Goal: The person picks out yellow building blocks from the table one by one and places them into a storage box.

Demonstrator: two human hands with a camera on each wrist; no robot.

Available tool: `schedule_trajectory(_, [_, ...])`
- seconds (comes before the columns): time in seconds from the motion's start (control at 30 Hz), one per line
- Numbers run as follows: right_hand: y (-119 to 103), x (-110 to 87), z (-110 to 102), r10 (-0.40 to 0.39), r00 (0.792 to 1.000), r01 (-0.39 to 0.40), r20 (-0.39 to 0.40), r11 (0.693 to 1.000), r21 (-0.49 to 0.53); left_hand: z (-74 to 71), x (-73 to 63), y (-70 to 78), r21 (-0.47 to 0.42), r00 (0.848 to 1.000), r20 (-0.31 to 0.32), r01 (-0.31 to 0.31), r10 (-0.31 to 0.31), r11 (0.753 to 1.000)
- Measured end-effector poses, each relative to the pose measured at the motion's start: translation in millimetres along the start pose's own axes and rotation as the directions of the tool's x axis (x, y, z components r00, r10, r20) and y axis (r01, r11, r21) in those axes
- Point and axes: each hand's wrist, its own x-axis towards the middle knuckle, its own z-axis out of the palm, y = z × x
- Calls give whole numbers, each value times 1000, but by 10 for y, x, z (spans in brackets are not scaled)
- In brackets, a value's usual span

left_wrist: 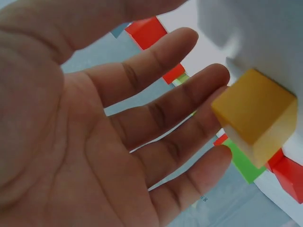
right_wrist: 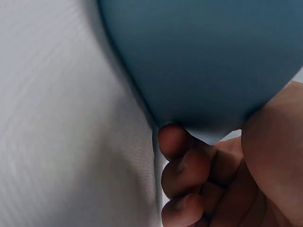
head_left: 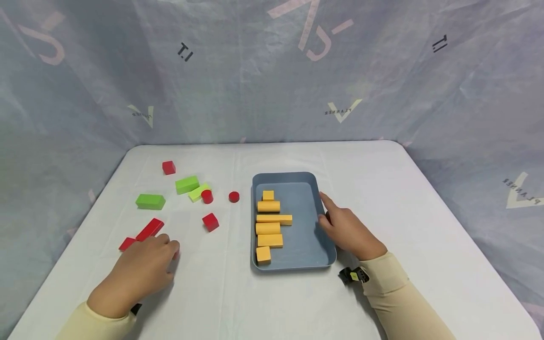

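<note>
My left hand (head_left: 146, 264) is low over the left part of the table, palm down. In the left wrist view its fingers (left_wrist: 165, 109) are spread loosely, with the tips right beside a yellow block (left_wrist: 255, 113); the head view hides that block under the hand. My right hand (head_left: 346, 229) grips the right wall of a blue-grey tray (head_left: 293, 268), thumb over the rim, the other fingers curled against the outside (right_wrist: 184, 172). Inside the tray, along its left side, lies a column of yellow blocks: cubes, cylinders (head_left: 267, 228) and bars (head_left: 274, 219).
Several red and green blocks lie scattered left of the tray, among them a red cube (head_left: 210, 222), a red disc (head_left: 233, 197), a green block (head_left: 150, 201) and a red bar (head_left: 149, 229) by the left hand. Grey printed cloth (head_left: 272, 94) hangs behind the white table (head_left: 382, 189).
</note>
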Motion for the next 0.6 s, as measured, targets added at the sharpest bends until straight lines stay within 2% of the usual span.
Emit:
schedule_trajectory(0.37, [9,6,8,1,1000,-1,-7,1000,-18,0,-64,-129,-15,998,-64,27,-28,1000])
schedule_trajectory(0.53, [1,6,7,4,1000,-4,-7,1000,-17,18,-112,-210,-10,991,-132,27,-28,1000])
schedule_trajectory(0.6, [1,10,6,10,1000,-10,-7,1000,-16,15,-113,-234,-2,992,-122,39,-39,999])
